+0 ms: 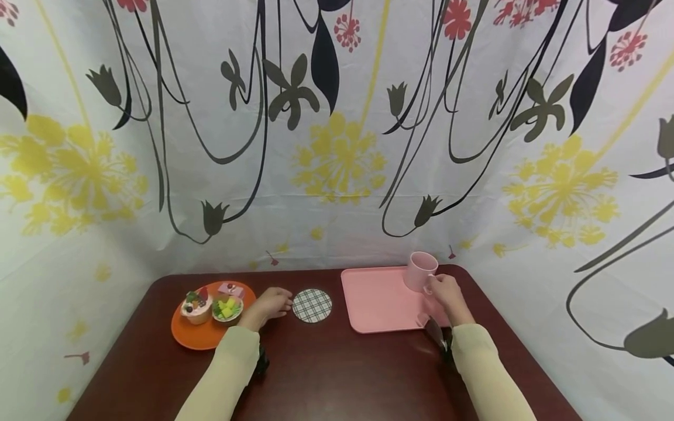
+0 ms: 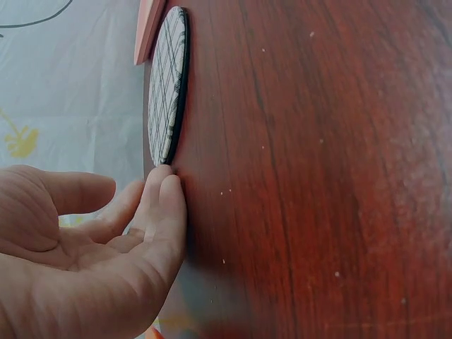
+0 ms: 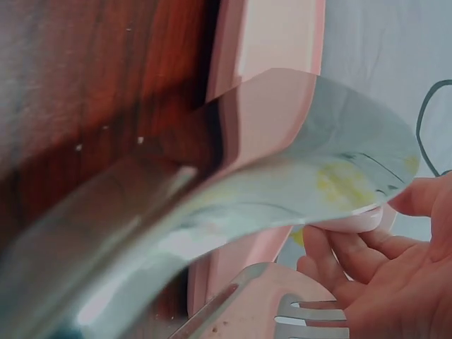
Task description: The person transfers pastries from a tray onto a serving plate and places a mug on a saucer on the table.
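Observation:
My right hand (image 1: 444, 295) pinches the handle of a pink mug (image 1: 419, 269), upright at the back right corner of a pink tray (image 1: 374, 301). In the right wrist view a shiny metal utensil with a broad, rounded end (image 3: 325, 162) crosses close to the camera and hides most of the mug. Below it show the tines of a fork (image 3: 311, 311); what holds these utensils up cannot be told. My left hand (image 1: 272, 305) rests on the table beside a round checked coaster (image 2: 167, 92). Its fingertips are at the coaster's near edge, the thumb apart.
An orange plate (image 1: 191, 338) left of my left hand carries a fruit-topped cupcake (image 1: 197, 309), a small bowl of green and yellow food (image 1: 227, 309) and a pink cake slice (image 1: 230, 289). A flower-printed cloth (image 1: 337, 234) stands close behind the dark wooden table (image 1: 337, 374).

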`<state>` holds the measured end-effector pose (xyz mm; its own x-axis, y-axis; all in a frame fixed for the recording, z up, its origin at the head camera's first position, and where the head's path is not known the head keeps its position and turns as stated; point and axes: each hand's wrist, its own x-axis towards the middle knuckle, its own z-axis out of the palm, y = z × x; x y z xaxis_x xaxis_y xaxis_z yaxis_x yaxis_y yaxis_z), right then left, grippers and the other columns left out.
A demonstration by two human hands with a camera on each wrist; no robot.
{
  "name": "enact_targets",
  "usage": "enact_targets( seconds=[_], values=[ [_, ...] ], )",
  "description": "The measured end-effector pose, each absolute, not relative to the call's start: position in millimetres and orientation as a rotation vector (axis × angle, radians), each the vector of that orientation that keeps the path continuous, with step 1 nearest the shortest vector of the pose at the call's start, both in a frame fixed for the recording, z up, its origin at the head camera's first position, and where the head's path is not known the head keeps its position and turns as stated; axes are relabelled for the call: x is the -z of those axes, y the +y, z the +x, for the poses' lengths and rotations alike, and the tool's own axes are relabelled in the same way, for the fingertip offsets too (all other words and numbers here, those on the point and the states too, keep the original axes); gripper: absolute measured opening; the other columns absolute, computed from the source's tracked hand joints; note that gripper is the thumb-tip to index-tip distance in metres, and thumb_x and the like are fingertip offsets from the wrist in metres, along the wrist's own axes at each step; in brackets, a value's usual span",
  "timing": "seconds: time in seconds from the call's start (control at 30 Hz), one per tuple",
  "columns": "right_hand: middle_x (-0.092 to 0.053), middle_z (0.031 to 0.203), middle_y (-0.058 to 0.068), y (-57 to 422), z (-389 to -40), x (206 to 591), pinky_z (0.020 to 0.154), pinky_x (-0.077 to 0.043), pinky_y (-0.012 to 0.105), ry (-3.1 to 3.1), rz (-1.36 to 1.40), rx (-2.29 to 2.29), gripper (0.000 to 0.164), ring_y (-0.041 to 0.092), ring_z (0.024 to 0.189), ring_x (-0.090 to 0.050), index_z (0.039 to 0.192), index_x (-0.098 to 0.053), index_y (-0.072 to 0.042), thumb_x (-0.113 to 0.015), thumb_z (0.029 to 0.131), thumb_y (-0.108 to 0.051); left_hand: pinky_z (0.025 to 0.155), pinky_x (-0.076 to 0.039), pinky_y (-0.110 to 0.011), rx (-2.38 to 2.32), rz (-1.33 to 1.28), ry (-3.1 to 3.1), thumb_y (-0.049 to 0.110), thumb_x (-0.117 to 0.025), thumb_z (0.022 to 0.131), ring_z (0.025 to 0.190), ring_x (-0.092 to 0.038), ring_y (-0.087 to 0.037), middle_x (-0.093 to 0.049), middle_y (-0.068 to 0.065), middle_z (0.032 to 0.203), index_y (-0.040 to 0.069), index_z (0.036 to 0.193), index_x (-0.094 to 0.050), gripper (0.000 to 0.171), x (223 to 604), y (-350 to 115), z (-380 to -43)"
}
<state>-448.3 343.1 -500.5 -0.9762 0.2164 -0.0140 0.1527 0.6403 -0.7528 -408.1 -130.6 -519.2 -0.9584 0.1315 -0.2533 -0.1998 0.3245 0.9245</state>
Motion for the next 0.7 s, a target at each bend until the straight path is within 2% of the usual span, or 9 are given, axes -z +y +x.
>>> enact_targets(
  seconds=[0.07,0.13,0.2,0.27,0.33,0.4,0.57,0.63,0.7],
  values=[
    [-0.065,0.098,0.02,344,-450,500,0.068,-0.045,0.034,-2.773,-0.335,-1.298,0.041,0.026,0.084,-0.054,0.1,-0.063,0.005,-0.042,0.109,-0.029,0.106,-0.061,-0.048,-1.665,-0.064,2.32,0.003,-0.046,0.109,0.112,-0.067,-0.033,-0.065,-0.031,0.133,-0.017,0.148,-0.052,0.044,519,-130,-409],
    [-0.068,0.112,0.026,344,-451,499,0.076,-0.049,0.036,-2.774,-0.336,-1.325,0.046,0.029,0.095,-0.058,0.11,-0.066,0.008,-0.04,0.111,-0.029,0.106,-0.061,-0.048,-1.662,-0.075,2.323,0.004,-0.046,0.11,0.112,-0.068,-0.033,-0.065,-0.03,0.132,-0.017,0.146,-0.053,0.043,521,-129,-411],
    [-0.065,0.127,0.03,344,-452,498,0.086,-0.051,0.042,-2.782,-0.343,-1.362,0.05,0.034,0.108,-0.058,0.12,-0.065,0.01,-0.038,0.113,-0.03,0.107,-0.061,-0.048,-1.658,-0.076,2.334,0.005,-0.047,0.11,0.113,-0.068,-0.034,-0.065,-0.031,0.132,-0.017,0.145,-0.055,0.042,522,-129,-412],
    [-0.062,0.133,0.033,345,-452,497,0.094,-0.052,0.049,-2.788,-0.349,-1.392,0.051,0.037,0.115,-0.057,0.123,-0.064,0.011,-0.036,0.113,-0.031,0.106,-0.062,-0.049,-1.645,-0.076,2.362,0.007,-0.05,0.11,0.113,-0.068,-0.034,-0.066,-0.03,0.131,-0.017,0.141,-0.058,0.04,523,-128,-413],
    [-0.061,0.134,0.032,346,-452,496,0.098,-0.051,0.054,-2.789,-0.358,-1.421,0.049,0.037,0.117,-0.055,0.12,-0.065,0.01,-0.037,0.113,-0.03,0.105,-0.062,-0.049,-1.612,-0.057,2.403,0.009,-0.053,0.11,0.112,-0.068,-0.035,-0.067,-0.029,0.13,-0.017,0.137,-0.061,0.038,525,-127,-413],
    [-0.061,0.13,0.031,345,-452,495,0.097,-0.05,0.054,-2.791,-0.366,-1.45,0.045,0.036,0.113,-0.054,0.11,-0.064,0.008,-0.037,0.112,-0.029,0.103,-0.063,-0.05,-1.58,-0.041,2.44,0.012,-0.056,0.109,0.111,-0.068,-0.035,-0.067,-0.028,0.129,-0.016,0.132,-0.064,0.037,526,-126,-413],
    [-0.062,0.119,0.025,345,-453,497,0.091,-0.048,0.048,-2.777,-0.385,-1.484,0.036,0.03,0.101,-0.052,0.088,-0.06,-0.003,-0.041,0.109,-0.026,0.099,-0.063,-0.05,-1.552,-0.037,2.474,0.013,-0.057,0.108,0.108,-0.068,-0.035,-0.067,-0.026,0.128,-0.013,0.129,-0.066,0.035,527,-125,-413],
    [-0.062,0.116,0.022,346,-454,498,0.09,-0.047,0.047,-2.771,-0.384,-1.497,0.035,0.029,0.101,-0.051,0.088,-0.059,-0.004,-0.041,0.109,-0.026,0.091,-0.064,-0.045,-1.554,-0.056,2.495,0.013,-0.059,0.107,0.099,-0.066,-0.029,-0.069,-0.02,0.118,-0.01,0.123,-0.069,0.03,528,-124,-415],
    [-0.063,0.112,0.021,347,-457,499,0.089,-0.047,0.045,-2.759,-0.37,-1.511,0.036,0.03,0.101,-0.052,0.09,-0.061,-0.001,-0.042,0.108,-0.025,0.076,-0.059,-0.036,-1.533,-0.063,2.535,0.01,-0.059,0.105,0.083,-0.06,-0.023,-0.066,-0.013,0.096,-0.008,0.106,-0.07,0.021,530,-123,-417]
  ],
)
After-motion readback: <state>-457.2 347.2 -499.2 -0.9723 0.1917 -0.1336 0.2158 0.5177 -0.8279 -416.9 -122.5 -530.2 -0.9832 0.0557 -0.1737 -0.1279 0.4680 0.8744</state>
